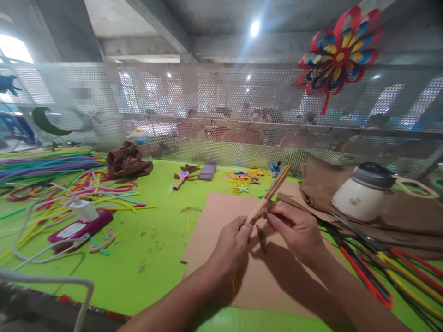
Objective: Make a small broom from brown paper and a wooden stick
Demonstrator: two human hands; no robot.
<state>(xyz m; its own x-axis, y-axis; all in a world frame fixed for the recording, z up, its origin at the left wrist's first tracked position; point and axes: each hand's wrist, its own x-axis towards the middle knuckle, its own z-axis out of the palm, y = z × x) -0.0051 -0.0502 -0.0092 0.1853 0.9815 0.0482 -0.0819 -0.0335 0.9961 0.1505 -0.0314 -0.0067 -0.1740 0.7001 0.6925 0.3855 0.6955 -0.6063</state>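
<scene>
**Stick held between both hands, tip pointing up and far-right**

Hands first: your left hand (232,243) and your right hand (296,230) meet over the brown cardboard sheet (214,230), right in the near-middle of the green table (152,240). Between them runs the tan stick (268,196), and its long axis is the whole story here: the low end sits at your left hand's fingertips, and the shaft climbs away from you, slanting up toward the far right, its striped tip clear above both hands.

Your left fingers are pinched narrow on that lower end. Your right fingers close around the shaft just above, thumb side toward you (whether they grip firmly or only steady it, I cannot tell). So both hands are on the stick, touching or nearly so, the left on the nearer end and the right one step further along.

Hanging just below the grip, between the two wrists, is a small dark scrap (261,237); too small to name.

Off to your right lies the white pot with a grey lid (363,193) on brown cloth; far left, a spread of coloured strips (51,166).
</scene>
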